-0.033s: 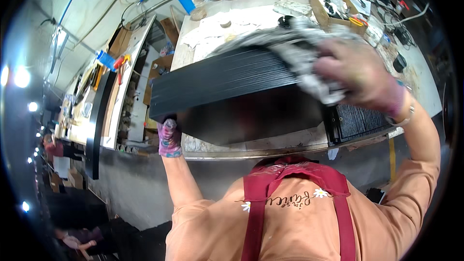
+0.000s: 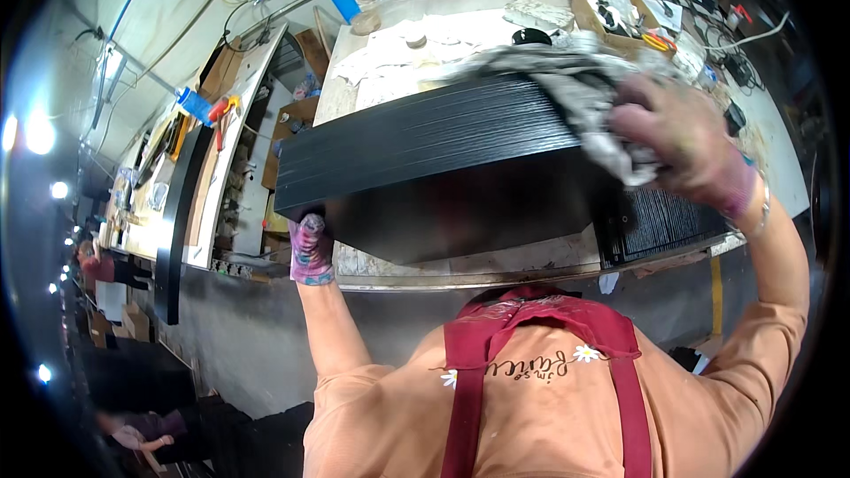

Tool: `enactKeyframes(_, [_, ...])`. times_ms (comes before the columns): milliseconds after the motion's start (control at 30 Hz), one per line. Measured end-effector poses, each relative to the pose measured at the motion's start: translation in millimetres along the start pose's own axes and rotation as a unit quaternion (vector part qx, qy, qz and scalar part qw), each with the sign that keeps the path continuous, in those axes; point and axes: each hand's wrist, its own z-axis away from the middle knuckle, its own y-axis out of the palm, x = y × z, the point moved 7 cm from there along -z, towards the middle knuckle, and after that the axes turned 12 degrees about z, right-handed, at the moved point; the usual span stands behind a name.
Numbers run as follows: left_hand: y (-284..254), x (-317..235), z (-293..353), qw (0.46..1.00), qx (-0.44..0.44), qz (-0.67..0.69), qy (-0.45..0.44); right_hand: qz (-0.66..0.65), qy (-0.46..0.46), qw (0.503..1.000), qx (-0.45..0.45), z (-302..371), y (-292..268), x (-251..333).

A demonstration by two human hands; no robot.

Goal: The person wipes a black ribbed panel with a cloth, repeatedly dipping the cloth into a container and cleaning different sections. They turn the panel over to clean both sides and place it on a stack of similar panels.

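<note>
A black boxy wooden piece (image 2: 425,137) with a streaked glossy face lies tilted over the worktable. My left hand (image 2: 312,243), in a stained pink-purple glove, grips its lower left corner; some fingers are hidden beneath the wood. In my right hand (image 2: 682,137), also gloved and slightly blurred, a crumpled grey-and-white rag (image 2: 598,115) is bunched. The rag drapes over the piece's right end and trails along its far edge. A second black streaked piece (image 2: 673,223) rests by the table's front edge, partly under the first.
The worktable (image 2: 469,274) carries white paper, a blue cup (image 2: 340,0), a black round lid (image 2: 531,36), jars and a cardboard box (image 2: 595,22) with orange-handled scissors (image 2: 660,42). Cables lie at the far right. A long black board (image 2: 181,221) leans on the left bench; people are beyond.
My right hand and the rag have shifted right, toward the piece's right end, showing more of its upper face. My left hand keeps its grip in nearly the same place.
</note>
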Motion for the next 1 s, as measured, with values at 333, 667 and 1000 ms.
enactKeyframes(333, [1.6,12.4,-16.1,0.999,-0.014,0.011,-0.032,-0.094,-0.173,0.973,-0.124,-63.7,9.6,62.8])
enactKeyframes(667, [-10.3,6.8,-12.4,0.998,-0.03,0.05,-0.002,-0.043,-0.159,0.968,-0.187,-23.4,3.6,23.1])
enactKeyframes(1000, [-16.0,3.9,-12.7,0.998,-0.02,0.055,-0.024,-0.074,-0.139,0.987,-0.021,-26.2,5.0,3.2])
